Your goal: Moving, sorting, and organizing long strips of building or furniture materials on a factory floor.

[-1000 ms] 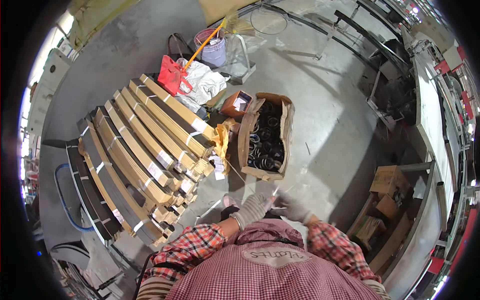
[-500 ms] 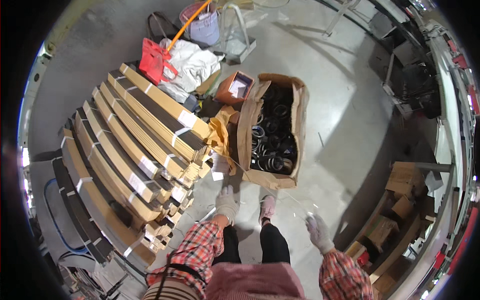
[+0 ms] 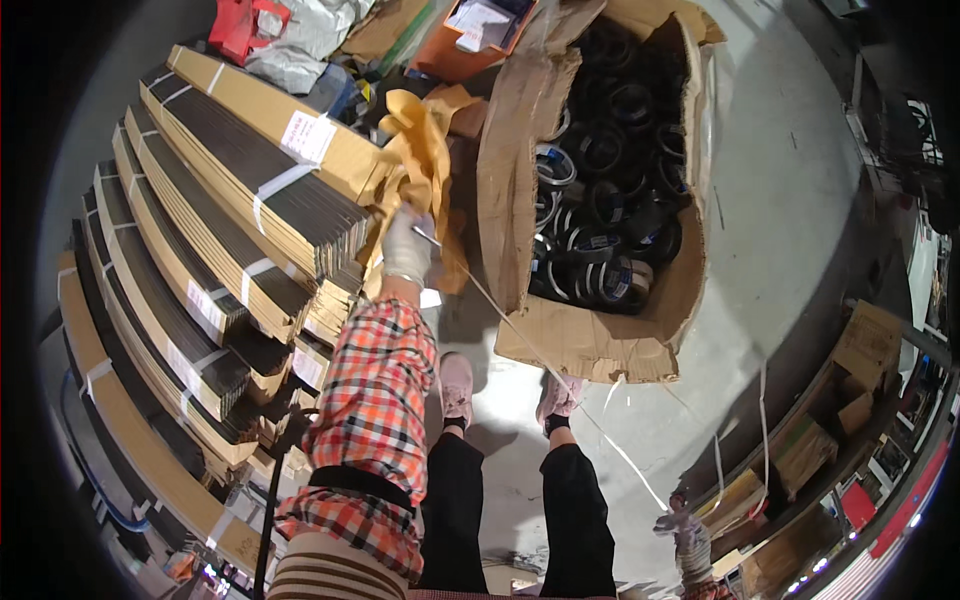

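Observation:
My left hand (image 3: 405, 247), in a pale glove, reaches forward to the lower end of crumpled yellow-brown paper (image 3: 420, 150). Its fingers look closed; a short, shiny piece sticks out beside them, its kind unclear. At the lower right my right hand (image 3: 686, 535), also gloved, is closed on a thin white strap (image 3: 628, 458). From there the strap slants up past the carton's near corner toward my left hand. The open cardboard carton (image 3: 590, 345) is full of black rings (image 3: 602, 150), some with silvery edges.
Strapped stacks of long cardboard-edged strips (image 3: 200, 200) fill the left side. An orange box (image 3: 465, 50) stands behind the paper, near a white sack (image 3: 315, 40) and a red bag (image 3: 240, 28). More cartons (image 3: 865, 345) sit on the right. My shoes (image 3: 457, 385) are before the carton.
My left hand has moved forward to the crumpled paper. My right hand has gone down and right, with strap trailing from it. The view has moved closer to the carton.

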Demonstrator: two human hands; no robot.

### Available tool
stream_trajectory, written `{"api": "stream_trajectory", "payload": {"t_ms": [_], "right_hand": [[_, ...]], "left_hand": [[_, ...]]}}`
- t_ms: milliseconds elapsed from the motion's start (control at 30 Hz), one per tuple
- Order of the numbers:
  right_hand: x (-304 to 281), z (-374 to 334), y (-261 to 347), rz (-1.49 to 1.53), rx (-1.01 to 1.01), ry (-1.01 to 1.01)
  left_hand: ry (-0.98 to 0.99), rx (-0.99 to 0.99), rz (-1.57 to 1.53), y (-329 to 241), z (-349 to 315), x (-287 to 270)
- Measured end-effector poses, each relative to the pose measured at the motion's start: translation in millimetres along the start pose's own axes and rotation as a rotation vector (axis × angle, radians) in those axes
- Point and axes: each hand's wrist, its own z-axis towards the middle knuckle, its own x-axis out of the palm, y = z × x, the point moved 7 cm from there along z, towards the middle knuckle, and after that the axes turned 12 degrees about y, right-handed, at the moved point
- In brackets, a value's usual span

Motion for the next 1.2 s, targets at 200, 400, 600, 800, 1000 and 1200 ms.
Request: {"api": "stream_trajectory", "payload": {"t_ms": [200,400,600,800,1000,1200], "right_hand": [[147.6,68.5,140.2,-0.379,-0.244,0.518],[279.6,145.2,279.2,0.135,-0.379,0.687],[286.2,244.5,348.5,-0.257,-0.455,0.205],[338.1,184.8,621.9,-0.301,-0.900,0.297],[416.8,166.1,709.3,-0.504,-1.010,0.627],[432.0,280.9,608.6,-1.508,-0.720,0.600]], "left_hand": [[-0.006,0.001,0.441,-78.2,-71.2,67.3],[0.159,-0.233,0.011,-23.0,-183.3,28.5],[0.378,-0.152,-0.067,-80.6,-249.3,77.0],[0.499,-0.154,0.115,-126.4,-258.7,158.6],[0.508,0.078,0.481,-195.2,-210.7,232.0],[0.249,0.106,0.045,-197.9,-143.2,185.2]]}}
